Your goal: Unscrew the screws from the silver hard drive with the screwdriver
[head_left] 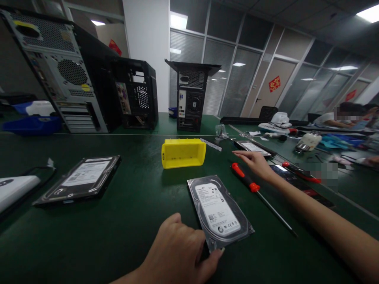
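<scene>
A silver hard drive (pixel 217 209) with a white label lies in front of me on the green tabletop. My left hand (pixel 180 248) is closed on its near left corner, the thumb at the near edge and the fingers curled by the left side. To the right, my right hand (pixel 256 163) is open, fingers stretched forward and nothing seen in it. Just left of that hand is the handle of a red and black screwdriver (pixel 247 179), its shaft pointing back toward me. Beyond the fingertips lies a second hard drive (pixel 253 147).
A yellow plastic bin (pixel 183 165) lies ahead, its opening facing me. Another hard drive (pixel 85 177) sits to the left. Computer cases (pixel 91 79) stand at the back. On the right are a red-handled tool (pixel 302 173) and a bottle (pixel 308 141); people sit farther off.
</scene>
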The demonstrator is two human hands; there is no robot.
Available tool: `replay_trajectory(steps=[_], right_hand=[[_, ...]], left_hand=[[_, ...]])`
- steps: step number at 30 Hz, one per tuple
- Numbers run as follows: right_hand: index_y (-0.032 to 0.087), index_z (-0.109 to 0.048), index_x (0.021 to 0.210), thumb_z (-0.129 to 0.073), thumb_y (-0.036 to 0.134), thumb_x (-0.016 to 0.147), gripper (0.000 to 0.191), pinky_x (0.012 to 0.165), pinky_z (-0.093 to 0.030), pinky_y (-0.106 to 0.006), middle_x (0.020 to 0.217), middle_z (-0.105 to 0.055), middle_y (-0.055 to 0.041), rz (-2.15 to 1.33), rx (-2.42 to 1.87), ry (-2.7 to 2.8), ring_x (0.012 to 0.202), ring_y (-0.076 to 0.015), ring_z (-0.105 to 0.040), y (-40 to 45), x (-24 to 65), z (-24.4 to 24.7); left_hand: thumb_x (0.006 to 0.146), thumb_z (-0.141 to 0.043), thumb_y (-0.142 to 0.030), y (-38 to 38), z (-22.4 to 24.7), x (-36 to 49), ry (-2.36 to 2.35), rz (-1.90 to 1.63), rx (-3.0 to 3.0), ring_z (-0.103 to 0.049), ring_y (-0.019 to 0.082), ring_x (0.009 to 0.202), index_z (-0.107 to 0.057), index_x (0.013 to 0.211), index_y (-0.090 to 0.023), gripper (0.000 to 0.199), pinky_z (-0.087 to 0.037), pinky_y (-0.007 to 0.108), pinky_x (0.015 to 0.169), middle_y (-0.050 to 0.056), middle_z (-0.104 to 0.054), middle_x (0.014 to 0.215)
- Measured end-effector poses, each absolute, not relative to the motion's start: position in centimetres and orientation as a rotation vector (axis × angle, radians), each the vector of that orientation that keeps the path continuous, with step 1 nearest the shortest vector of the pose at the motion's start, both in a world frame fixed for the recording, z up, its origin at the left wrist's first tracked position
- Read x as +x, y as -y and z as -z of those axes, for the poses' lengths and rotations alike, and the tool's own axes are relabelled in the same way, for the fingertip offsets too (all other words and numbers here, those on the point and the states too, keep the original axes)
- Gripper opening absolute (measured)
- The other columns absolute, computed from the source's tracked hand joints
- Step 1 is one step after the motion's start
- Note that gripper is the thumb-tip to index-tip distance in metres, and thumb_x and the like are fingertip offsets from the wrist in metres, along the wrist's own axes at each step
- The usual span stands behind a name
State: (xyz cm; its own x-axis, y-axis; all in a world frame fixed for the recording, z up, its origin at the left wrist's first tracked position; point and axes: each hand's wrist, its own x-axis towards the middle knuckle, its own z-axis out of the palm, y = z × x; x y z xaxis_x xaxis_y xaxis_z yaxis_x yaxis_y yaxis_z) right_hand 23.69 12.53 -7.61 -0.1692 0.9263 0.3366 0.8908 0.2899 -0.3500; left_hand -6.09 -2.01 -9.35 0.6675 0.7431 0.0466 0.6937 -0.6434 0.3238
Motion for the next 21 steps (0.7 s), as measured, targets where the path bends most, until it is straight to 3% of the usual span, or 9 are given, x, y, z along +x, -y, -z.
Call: replay_trajectory(steps=[5,11,17,21], right_hand=[[0.017,-0.061,0.115,-0.038,0.036,0.090,0.038,0.088,-0.047,-0.031,0.112,-0.063,-0.0050,-0.203,-1.415,2.225,0.100,-0.0178,-0.060,-9.6,19.8,5.8],[0.028,-0.056,0.120,-0.040,0.033,0.091,0.033,0.078,-0.046,-0.020,0.112,-0.063,0.0023,-0.366,-1.128,2.578,0.091,-0.0089,-0.062,-5.0,14.9,4.6],[0.024,-0.055,0.121,-0.038,0.026,0.093,0.033,0.059,-0.034,-0.024,0.080,-0.067,0.0006,0.084,-0.892,2.951,0.067,-0.0108,-0.060,-2.6,12.7,4.9],[0.020,-0.050,0.122,-0.048,0.020,0.088,0.035,0.054,-0.026,-0.026,0.072,-0.063,0.0020,0.308,-0.803,3.023,0.059,-0.0111,-0.055,-2.3,12.2,5.9]], left_hand=[[0.084,-0.048,-0.037,2.1,9.4,-6.0,-1.146,-0.269,2.585,-0.051,0.012,0.046,-0.061,0.062,-0.018,0.031,-0.030,0.031,0.060,-0.002,-0.064,0.056],[0.085,-0.048,-0.037,2.3,9.1,-6.1,-1.152,-0.302,2.570,-0.050,0.013,0.045,-0.060,0.062,-0.019,0.031,-0.030,0.031,0.060,-0.002,-0.063,0.054],[0.084,-0.050,-0.037,2.3,9.4,-6.2,-1.147,-0.315,2.570,-0.049,0.013,0.045,-0.059,0.060,-0.018,0.032,-0.030,0.031,0.060,-0.002,-0.062,0.054],[0.083,-0.051,-0.036,2.3,9.3,-6.2,-1.160,-0.327,2.571,-0.049,0.013,0.045,-0.059,0.059,-0.018,0.032,-0.030,0.031,0.060,-0.002,-0.062,0.053]])
